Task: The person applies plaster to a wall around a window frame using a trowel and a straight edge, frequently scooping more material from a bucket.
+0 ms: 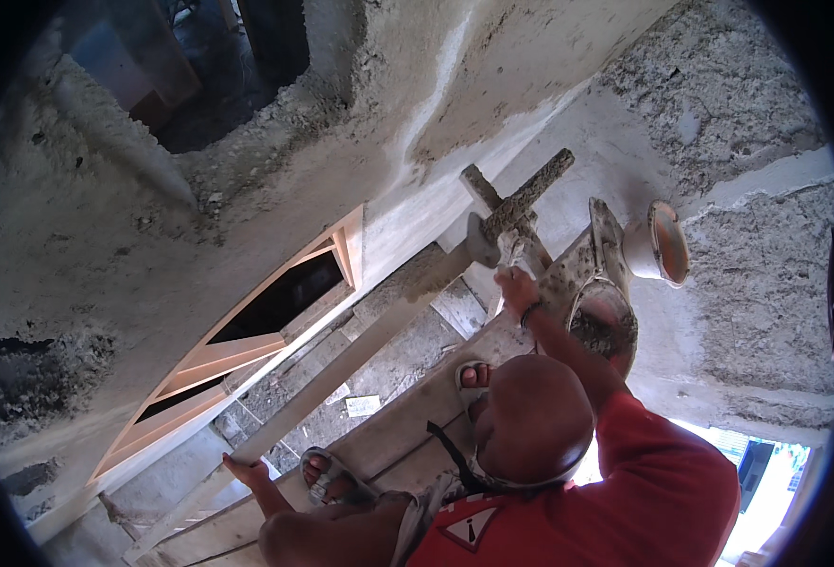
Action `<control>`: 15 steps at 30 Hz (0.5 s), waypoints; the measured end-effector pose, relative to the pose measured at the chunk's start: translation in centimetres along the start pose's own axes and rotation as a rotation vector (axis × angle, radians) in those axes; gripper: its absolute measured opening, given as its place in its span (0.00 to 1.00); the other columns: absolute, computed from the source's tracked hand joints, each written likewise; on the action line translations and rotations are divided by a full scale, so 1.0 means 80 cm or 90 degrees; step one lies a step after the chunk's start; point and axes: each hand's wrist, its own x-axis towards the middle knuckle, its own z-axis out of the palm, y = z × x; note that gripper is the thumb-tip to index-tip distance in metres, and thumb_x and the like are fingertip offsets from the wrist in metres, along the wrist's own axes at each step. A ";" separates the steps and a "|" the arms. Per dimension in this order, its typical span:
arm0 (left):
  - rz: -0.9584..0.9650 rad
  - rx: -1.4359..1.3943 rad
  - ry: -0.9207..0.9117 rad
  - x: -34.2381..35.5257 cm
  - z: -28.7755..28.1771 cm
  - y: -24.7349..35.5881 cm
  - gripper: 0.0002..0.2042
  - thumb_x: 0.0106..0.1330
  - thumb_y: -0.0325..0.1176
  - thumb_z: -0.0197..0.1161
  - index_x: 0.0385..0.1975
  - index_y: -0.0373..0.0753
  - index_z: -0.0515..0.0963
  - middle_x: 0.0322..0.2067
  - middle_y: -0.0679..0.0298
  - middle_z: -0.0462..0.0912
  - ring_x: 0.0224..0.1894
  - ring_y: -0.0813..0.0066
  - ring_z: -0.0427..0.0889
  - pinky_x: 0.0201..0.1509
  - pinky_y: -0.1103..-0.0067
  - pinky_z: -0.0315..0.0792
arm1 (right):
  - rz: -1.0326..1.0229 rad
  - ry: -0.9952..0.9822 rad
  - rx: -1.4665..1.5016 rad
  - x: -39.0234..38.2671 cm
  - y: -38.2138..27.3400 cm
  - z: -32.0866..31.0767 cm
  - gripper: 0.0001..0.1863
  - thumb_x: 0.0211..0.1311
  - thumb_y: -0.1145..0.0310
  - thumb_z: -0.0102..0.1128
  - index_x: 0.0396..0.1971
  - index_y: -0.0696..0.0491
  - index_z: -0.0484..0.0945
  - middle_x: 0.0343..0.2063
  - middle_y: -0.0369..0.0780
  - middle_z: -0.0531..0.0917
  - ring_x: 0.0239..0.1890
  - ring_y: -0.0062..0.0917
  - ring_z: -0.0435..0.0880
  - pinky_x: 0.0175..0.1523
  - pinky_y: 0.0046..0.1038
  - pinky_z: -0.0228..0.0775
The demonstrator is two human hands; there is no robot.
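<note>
Neither of my hands shows in the head view. A co-worker in a red shirt [587, 501] squats on wooden planks [398, 454], seen from above. One of the co-worker's hands [514, 288] is closed at a whitish, mortar-smeared thing [523, 253] whose kind I cannot make out. The other hand [247, 470] touches a long straight bar [341, 369], which slants from lower left up to a pair of crossed, mortar-crusted wooden pieces [516, 203]. Beside the raised arm is a round container [606, 317] with grey material in it.
A pale bucket [658, 246] lies tilted near the rough plastered wall [757, 274]. Wood-framed openings [275, 312] line the left wall. Below the planks, rubble and blocks [379, 378] cover the floor. A broken hole [218, 76] opens at top left; daylight enters at lower right.
</note>
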 end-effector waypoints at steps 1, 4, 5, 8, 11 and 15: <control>0.000 -0.007 0.029 0.001 -0.001 0.000 0.23 0.56 0.53 0.60 0.45 0.45 0.71 0.42 0.66 0.75 0.44 0.70 0.74 0.49 0.74 0.70 | -0.034 0.051 -0.032 0.021 0.011 0.002 0.15 0.50 0.59 0.57 0.29 0.57 0.74 0.17 0.40 0.76 0.15 0.29 0.77 0.17 0.30 0.67; 0.015 0.005 0.057 0.001 0.001 0.001 0.23 0.56 0.53 0.61 0.44 0.44 0.71 0.42 0.66 0.75 0.44 0.71 0.74 0.48 0.74 0.71 | 0.013 0.091 -0.007 0.076 0.037 0.004 0.15 0.50 0.60 0.57 0.28 0.57 0.74 0.17 0.39 0.76 0.15 0.27 0.77 0.17 0.30 0.68; 0.030 0.010 0.029 0.000 0.002 0.001 0.23 0.56 0.53 0.61 0.44 0.44 0.71 0.42 0.66 0.75 0.44 0.71 0.75 0.48 0.74 0.71 | 0.019 0.099 -0.016 0.090 0.043 0.001 0.14 0.50 0.60 0.57 0.28 0.57 0.74 0.16 0.39 0.76 0.15 0.26 0.77 0.18 0.30 0.68; 0.028 0.009 0.030 -0.005 0.007 0.000 0.23 0.56 0.53 0.61 0.45 0.45 0.72 0.42 0.67 0.75 0.44 0.71 0.75 0.48 0.74 0.71 | 0.012 0.136 -0.076 0.111 0.042 -0.007 0.15 0.49 0.60 0.57 0.28 0.58 0.75 0.16 0.39 0.76 0.14 0.27 0.76 0.19 0.30 0.69; -0.005 -0.006 0.049 -0.011 0.013 0.001 0.23 0.57 0.53 0.60 0.47 0.45 0.72 0.43 0.66 0.74 0.45 0.71 0.74 0.49 0.74 0.70 | 0.055 0.199 -0.060 0.102 0.015 -0.022 0.18 0.49 0.58 0.56 0.31 0.58 0.75 0.20 0.43 0.77 0.21 0.32 0.77 0.26 0.33 0.70; 0.020 0.006 0.071 -0.014 0.017 0.002 0.24 0.57 0.54 0.59 0.48 0.45 0.71 0.44 0.66 0.74 0.46 0.70 0.74 0.50 0.74 0.69 | 0.132 0.131 0.098 0.049 -0.043 -0.073 0.21 0.51 0.55 0.56 0.37 0.58 0.74 0.26 0.46 0.79 0.27 0.35 0.80 0.32 0.35 0.72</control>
